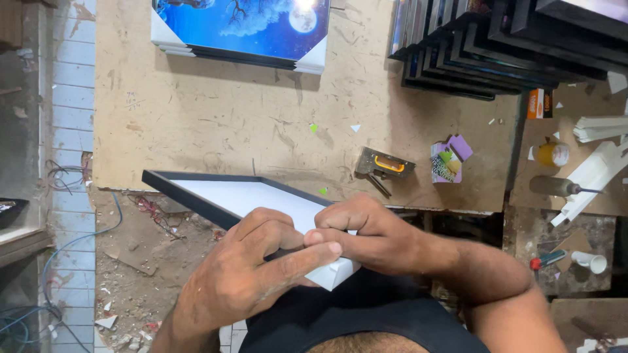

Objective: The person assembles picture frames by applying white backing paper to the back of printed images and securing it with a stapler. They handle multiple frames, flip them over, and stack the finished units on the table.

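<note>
Both hands close together over one corner of a black picture frame [196,196]. Left hand [252,271] curled, fingers [307,256] pressed together and laid flat along a white corner cap [333,273]. Right hand [366,232] bent over from the other side, fingertips [325,235] pinching down on the top of that same cap, touching the left fingers.

Frame held low, near the body, with its white back facing up. Long side running away up and to the left, toward the far corner by the edge of the wooden table [229,124]. Capped corner pointing down toward the lap, right under both hands. Rest of the frame sticking out to the left past the left hand, out over the dusty floor. Both hands equally near the cap, left below and beside it, right above it.

On the table: a metal staple gun [383,167] just past the right hand, a blue moon picture [245,26] with white corner caps far off, a stack of black frames [484,52] at the top right.
</note>
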